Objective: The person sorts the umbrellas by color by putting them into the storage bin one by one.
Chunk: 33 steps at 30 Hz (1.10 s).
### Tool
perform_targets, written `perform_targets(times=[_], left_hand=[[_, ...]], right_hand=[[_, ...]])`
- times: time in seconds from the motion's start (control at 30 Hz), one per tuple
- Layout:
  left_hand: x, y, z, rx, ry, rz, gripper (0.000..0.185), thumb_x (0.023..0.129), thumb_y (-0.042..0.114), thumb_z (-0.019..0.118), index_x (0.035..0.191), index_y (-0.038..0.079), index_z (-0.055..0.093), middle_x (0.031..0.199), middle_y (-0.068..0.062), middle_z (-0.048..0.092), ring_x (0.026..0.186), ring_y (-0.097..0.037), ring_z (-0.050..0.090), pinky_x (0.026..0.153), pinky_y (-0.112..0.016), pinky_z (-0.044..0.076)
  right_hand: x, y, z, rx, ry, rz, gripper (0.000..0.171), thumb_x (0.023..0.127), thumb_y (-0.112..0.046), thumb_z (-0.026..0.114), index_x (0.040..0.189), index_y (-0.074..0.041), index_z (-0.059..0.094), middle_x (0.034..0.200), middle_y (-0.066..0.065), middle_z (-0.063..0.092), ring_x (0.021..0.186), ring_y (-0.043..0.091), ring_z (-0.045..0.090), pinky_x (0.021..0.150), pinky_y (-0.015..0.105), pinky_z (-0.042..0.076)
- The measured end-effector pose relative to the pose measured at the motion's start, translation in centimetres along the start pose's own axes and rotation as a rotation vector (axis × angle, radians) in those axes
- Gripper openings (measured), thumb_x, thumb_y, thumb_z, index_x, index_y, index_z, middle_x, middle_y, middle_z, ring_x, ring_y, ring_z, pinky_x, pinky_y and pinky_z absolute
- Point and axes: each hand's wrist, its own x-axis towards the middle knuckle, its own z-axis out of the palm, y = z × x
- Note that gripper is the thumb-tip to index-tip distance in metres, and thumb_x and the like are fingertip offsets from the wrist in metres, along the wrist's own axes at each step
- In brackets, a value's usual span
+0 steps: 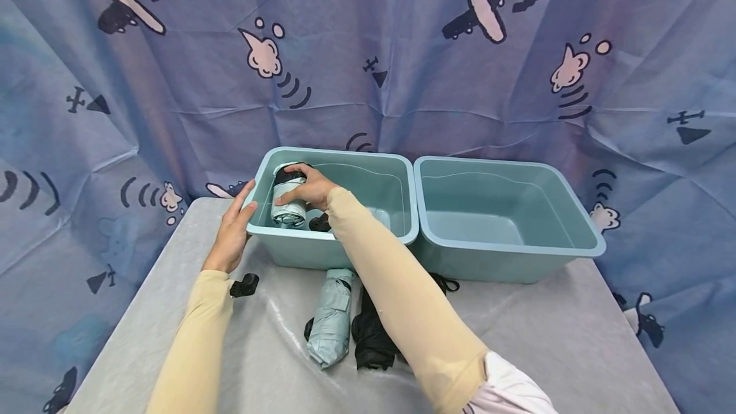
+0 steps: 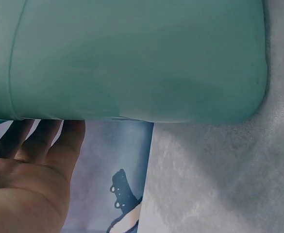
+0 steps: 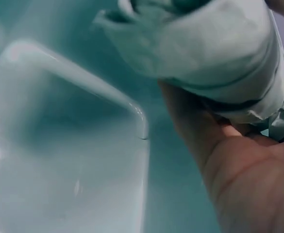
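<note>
My right hand (image 1: 313,189) grips a pale green folded umbrella (image 1: 289,204) inside the left end of the left bin (image 1: 339,157). In the right wrist view, the thumb and palm lie against the rolled fabric of this umbrella (image 3: 214,53), above the bin floor (image 3: 83,179). A black part shows at its upper end. My left hand (image 1: 231,235) touches the outside of the same bin's left end, near the rim. The left wrist view shows its straight fingers (image 2: 66,141) against the green wall (image 2: 142,63).
A small black object (image 1: 319,222) lies in the left bin. Beside it stands a second green bin (image 1: 512,251). In front, another pale green folded umbrella (image 1: 331,318) and a black one (image 1: 372,337), partly under my right forearm, lie on the grey table (image 1: 276,350). A patterned curtain (image 1: 368,37) hangs behind.
</note>
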Motion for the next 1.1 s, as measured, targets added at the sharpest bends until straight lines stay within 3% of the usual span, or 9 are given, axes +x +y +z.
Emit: perform_targets(times=[0.2, 0.43, 0.57, 0.7, 0.8, 0.97, 1.1], left_hand=[[-0.04, 0.00, -0.09, 0.008, 0.001, 0.006, 0.056, 0.112, 0.027, 0.037, 0.164, 0.026, 0.018, 0.168, -0.005, 0.014, 0.148, -0.032, 0.025, 0.116, -0.055, 0.025], [-0.05, -0.10, -0.13, 0.008, 0.006, 0.010, 0.055, 0.112, 0.026, 0.036, 0.164, 0.027, 0.019, 0.169, -0.004, 0.013, 0.148, -0.032, 0.025, 0.116, -0.056, 0.025], [-0.03, -0.17, -0.08, 0.010, 0.004, 0.013, 0.055, 0.112, 0.027, 0.037, 0.164, 0.027, 0.019, 0.169, -0.004, 0.014, 0.147, -0.032, 0.027, 0.115, -0.055, 0.027], [-0.04, -0.12, -0.03, 0.009, -0.004, 0.021, 0.055, 0.112, 0.027, 0.037, 0.164, 0.027, 0.019, 0.168, -0.005, 0.014, 0.148, -0.033, 0.026, 0.115, -0.056, 0.026], [-0.03, -0.03, -0.03, 0.011, -0.003, 0.025, 0.055, 0.112, 0.025, 0.036, 0.164, 0.026, 0.019, 0.169, -0.005, 0.013, 0.149, -0.034, 0.023, 0.116, -0.057, 0.025], [0.03, 0.04, 0.01, 0.011, 0.004, 0.021, 0.055, 0.112, 0.025, 0.036, 0.164, 0.027, 0.020, 0.169, -0.006, 0.014, 0.149, -0.035, 0.023, 0.117, -0.057, 0.024], [0.01, -0.05, 0.04, 0.004, 0.006, 0.008, 0.056, 0.112, 0.026, 0.037, 0.164, 0.026, 0.019, 0.169, -0.007, 0.012, 0.149, -0.036, 0.023, 0.117, -0.057, 0.024]], right_hand=[[0.42, 0.24, 0.41, -0.017, 0.006, 0.004, 0.082, 0.078, 0.003, 0.085, 0.147, -0.019, 0.047, 0.139, 0.011, 0.044, 0.102, 0.028, 0.059, 0.088, 0.051, 0.053], [0.47, 0.45, 0.79, -0.003, -0.031, 0.035, 0.081, 0.081, 0.001, 0.084, 0.149, -0.021, 0.046, 0.155, 0.010, 0.032, 0.125, 0.036, 0.052, 0.100, 0.058, 0.047], [0.60, 0.55, 0.86, 0.036, -0.057, 0.063, 0.080, 0.083, 0.000, 0.082, 0.150, -0.022, 0.045, 0.159, 0.012, 0.028, 0.127, 0.039, 0.053, 0.099, 0.056, 0.048], [0.60, 0.62, 0.69, 0.024, -0.093, 0.099, 0.082, 0.086, -0.004, 0.080, 0.155, -0.023, 0.040, 0.163, 0.011, 0.023, 0.124, 0.032, 0.051, 0.095, 0.053, 0.052], [0.47, 0.59, 0.60, 0.005, -0.123, 0.112, 0.085, 0.089, -0.006, 0.079, 0.159, -0.024, 0.034, 0.166, 0.010, 0.019, 0.126, 0.040, 0.048, 0.094, 0.052, 0.053], [0.49, 0.46, 0.64, 0.083, -0.146, 0.128, 0.085, 0.091, -0.005, 0.075, 0.160, -0.027, 0.032, 0.164, 0.018, 0.020, 0.145, 0.045, 0.029, 0.098, 0.055, 0.050], [0.86, 0.46, 0.69, 0.181, -0.156, 0.096, 0.085, 0.094, -0.004, 0.071, 0.162, -0.029, 0.026, 0.158, 0.028, 0.029, 0.141, 0.047, 0.038, 0.101, 0.058, 0.047]])
